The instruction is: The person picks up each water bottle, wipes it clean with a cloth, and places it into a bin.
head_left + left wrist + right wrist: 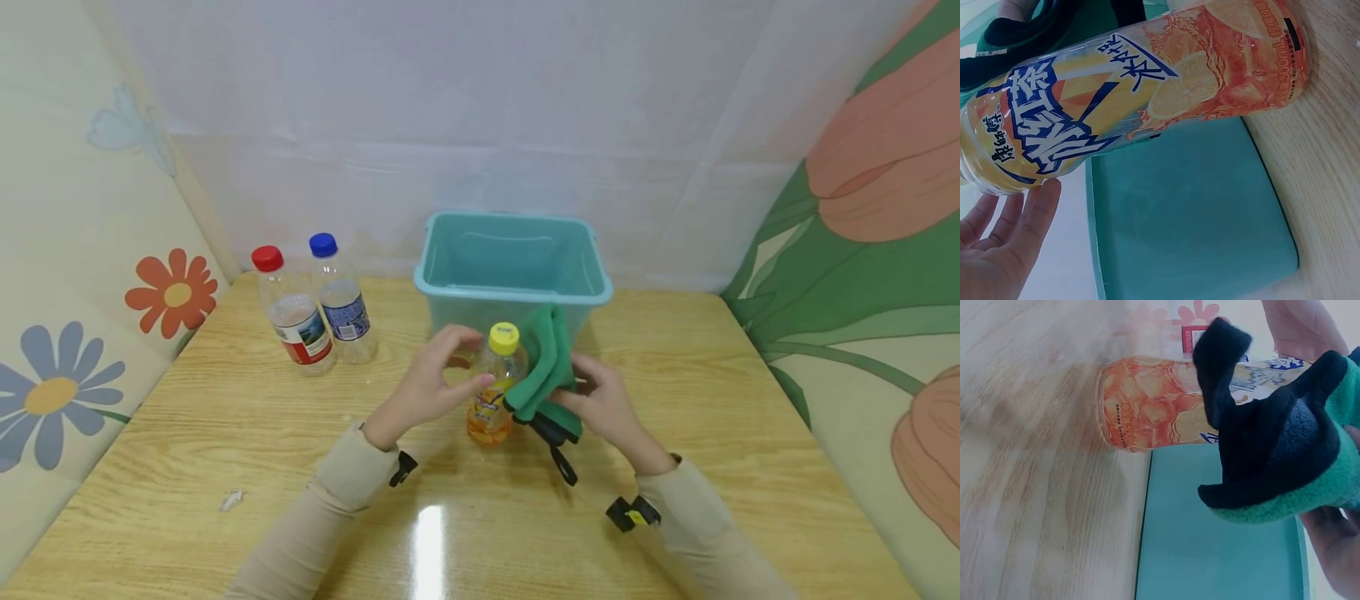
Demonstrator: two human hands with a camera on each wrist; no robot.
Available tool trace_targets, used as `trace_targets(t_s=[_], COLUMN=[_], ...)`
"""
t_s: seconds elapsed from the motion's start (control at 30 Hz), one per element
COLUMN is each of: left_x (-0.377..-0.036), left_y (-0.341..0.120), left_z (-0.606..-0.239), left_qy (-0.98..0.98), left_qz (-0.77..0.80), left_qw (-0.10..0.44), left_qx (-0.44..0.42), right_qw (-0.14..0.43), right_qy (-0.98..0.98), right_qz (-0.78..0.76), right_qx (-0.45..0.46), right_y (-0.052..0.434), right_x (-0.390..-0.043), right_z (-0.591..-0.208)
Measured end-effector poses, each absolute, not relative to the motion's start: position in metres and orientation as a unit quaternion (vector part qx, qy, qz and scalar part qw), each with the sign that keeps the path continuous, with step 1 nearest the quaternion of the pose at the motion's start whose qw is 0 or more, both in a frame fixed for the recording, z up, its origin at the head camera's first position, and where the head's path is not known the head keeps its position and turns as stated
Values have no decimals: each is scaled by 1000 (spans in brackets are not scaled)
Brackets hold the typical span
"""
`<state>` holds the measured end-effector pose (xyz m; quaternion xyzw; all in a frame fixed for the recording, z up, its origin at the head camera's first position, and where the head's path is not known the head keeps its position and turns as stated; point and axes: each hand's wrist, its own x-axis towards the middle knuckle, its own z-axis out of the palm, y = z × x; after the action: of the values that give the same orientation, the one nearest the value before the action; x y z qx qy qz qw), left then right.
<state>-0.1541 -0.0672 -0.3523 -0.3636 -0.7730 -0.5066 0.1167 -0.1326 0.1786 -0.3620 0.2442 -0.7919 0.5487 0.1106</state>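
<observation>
An iced-tea bottle (491, 408) with a yellow cap and orange label stands upright on the table in front of the teal bin. My left hand (431, 387) is at the bottle's left side, fingers spread and thumb reaching its upper label. In the left wrist view, the left hand's fingers (1029, 225) are fairly straight, their tips by the bottle's shoulder. My right hand (603, 400) grips a folded green cloth (547, 367) with black trim and a black loop, held close against the bottle's right side. The cloth hides part of the right fingers.
The teal plastic bin (513, 293) sits against the white backdrop. Farther left stand a red-capped bottle (300, 329) and a blue-capped bottle (347, 312), side by side. A small white scrap (232, 500) lies on the wooden table (187, 433) at the left.
</observation>
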Motion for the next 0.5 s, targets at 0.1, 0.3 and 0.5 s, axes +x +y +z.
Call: trace_targets(t_s=[0.1,0.3,0.5], left_x=[-154,-154,-153], left_y=[-67,-67,-66], left_z=[-352,-352,-351], left_qy=[-771,-769,-768], left_qz=[-513,-525,-531], left_qw=[111,104,92], left_qx=[-359,-351,-345], right_qw=[111,100,79], right_qy=[-795,-789,-787], right_qz=[543,550,559], right_qx=[247,255,247], right_y=[178,177,176], right_x=[-134,-136,-137], right_z=[-362,-366,-374])
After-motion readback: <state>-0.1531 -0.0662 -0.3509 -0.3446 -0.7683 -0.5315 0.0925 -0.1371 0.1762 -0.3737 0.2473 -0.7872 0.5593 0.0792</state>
